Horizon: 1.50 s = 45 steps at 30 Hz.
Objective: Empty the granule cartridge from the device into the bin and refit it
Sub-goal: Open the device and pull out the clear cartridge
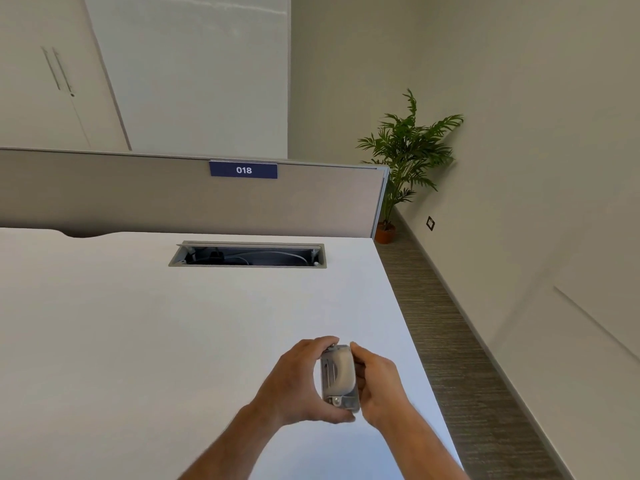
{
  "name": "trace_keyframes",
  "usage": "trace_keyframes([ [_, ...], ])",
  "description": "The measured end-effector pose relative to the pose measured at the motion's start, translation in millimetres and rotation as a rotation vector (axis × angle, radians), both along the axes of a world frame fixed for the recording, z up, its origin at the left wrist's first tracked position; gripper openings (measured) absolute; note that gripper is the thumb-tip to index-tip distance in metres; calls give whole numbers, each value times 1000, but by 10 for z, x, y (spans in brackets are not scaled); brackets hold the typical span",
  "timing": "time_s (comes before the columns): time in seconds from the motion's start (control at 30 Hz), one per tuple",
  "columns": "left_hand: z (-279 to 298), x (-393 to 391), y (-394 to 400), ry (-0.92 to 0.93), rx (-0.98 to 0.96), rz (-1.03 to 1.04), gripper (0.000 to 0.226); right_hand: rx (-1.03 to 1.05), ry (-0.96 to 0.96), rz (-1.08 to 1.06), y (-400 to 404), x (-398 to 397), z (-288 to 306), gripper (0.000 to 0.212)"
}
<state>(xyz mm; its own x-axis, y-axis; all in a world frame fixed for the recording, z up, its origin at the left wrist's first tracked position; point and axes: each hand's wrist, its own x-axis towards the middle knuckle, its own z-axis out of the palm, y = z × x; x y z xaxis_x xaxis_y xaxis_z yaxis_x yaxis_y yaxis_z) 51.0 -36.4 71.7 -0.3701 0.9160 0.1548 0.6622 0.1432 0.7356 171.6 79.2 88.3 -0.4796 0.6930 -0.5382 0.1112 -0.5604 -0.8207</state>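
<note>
A small grey device (338, 375) with a rounded pale top and metal slots is held upright above the white desk (173, 341), near its right edge. My left hand (298, 382) wraps its left side, thumb under the bottom and fingers over the top. On the other side, my right hand (379, 382) grips it with fingertips at the upper corner. The cartridge cannot be told apart from the device body. No bin is in view.
An open cable slot (247, 255) is cut into the desk at the back. A grey divider panel (138, 195) with a blue "018" label (243, 170) stands behind. Carpet floor (450, 341) and a potted plant (405, 157) lie to the right.
</note>
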Motion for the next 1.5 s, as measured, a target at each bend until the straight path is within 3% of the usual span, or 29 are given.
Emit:
trace_keyframes([
  [0.3,175,99,-75,9,44,16,114,-75,38,-27,-48,51,115,27],
  [0.7,415,31,-68,-22,63,161,113,-54,374,72,-368,296,-7,36],
  [1.5,472,96,-114,-45,128,144,109,-93,430,27,-457,363,133,40],
])
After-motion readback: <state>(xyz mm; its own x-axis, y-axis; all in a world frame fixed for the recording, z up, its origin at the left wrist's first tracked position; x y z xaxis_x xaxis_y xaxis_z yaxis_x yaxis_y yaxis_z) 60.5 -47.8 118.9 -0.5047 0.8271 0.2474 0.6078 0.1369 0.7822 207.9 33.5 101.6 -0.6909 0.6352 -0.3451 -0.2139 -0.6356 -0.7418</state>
